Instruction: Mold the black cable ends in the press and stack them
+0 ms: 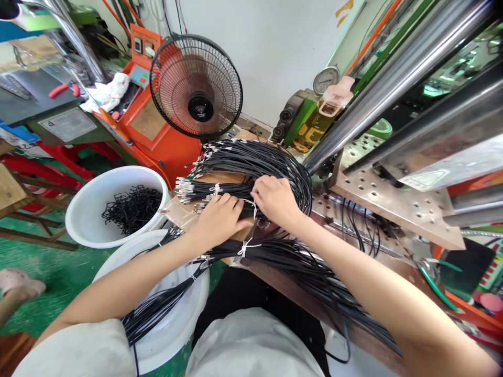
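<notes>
My left hand (pixel 220 220) lies over a bundle of black cables, its fingers bent on top and the thumb pointing right. To its right, my right hand (pixel 275 201) is closed at a white tie (pixel 254 209) on the same bundle; its fingertips hide what they pinch. The silver connector ends (pixel 185 189) of a tied bundle point left, just beyond my left hand. A larger coil of black cables (pixel 251 157) lies behind both hands. Nearer my body, another bundle (pixel 275 252) is held by a knotted white tie (pixel 243 249).
A black fan (pixel 200 107) stands behind the cables. On the left are a white tub (pixel 82 209) with black pieces and a white basin (pixel 192 314) with cables. Metal press columns (pixel 377 78) and a drilled plate (pixel 393 201) rise at right. A person's foot (pixel 23 283) shows far left.
</notes>
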A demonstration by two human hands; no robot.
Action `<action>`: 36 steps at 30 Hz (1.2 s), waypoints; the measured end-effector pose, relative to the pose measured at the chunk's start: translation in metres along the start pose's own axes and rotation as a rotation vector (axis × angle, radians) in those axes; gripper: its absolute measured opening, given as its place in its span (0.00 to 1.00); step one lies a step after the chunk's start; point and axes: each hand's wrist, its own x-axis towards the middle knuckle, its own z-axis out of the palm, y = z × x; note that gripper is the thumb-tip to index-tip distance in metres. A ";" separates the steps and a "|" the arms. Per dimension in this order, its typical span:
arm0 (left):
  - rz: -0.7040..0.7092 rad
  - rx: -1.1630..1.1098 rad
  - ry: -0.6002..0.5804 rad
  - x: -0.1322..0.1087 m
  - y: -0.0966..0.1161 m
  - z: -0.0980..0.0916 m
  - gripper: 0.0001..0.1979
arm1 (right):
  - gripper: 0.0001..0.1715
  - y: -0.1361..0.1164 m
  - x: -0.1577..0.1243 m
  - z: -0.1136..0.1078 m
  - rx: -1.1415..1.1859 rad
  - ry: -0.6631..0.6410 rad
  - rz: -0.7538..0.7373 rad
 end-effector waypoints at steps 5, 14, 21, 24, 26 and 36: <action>0.023 0.028 0.035 -0.005 -0.009 0.007 0.13 | 0.17 0.025 0.003 0.010 -0.067 0.202 0.194; 0.044 -0.002 0.028 -0.024 -0.035 0.000 0.10 | 0.22 0.000 -0.009 -0.004 0.090 0.017 -0.435; -0.058 -0.012 0.030 -0.040 -0.052 -0.005 0.11 | 0.65 -0.005 0.022 0.008 0.044 -0.294 -0.406; -0.091 -0.053 0.033 -0.045 -0.056 -0.003 0.12 | 0.69 0.006 0.034 0.009 0.063 -0.402 -0.399; -0.127 -0.094 0.053 -0.048 -0.056 -0.004 0.12 | 0.71 0.009 0.036 0.007 0.068 -0.434 -0.402; -0.403 -0.498 0.616 -0.105 0.009 0.001 0.14 | 0.40 -0.005 0.050 0.002 -0.071 -0.422 -0.390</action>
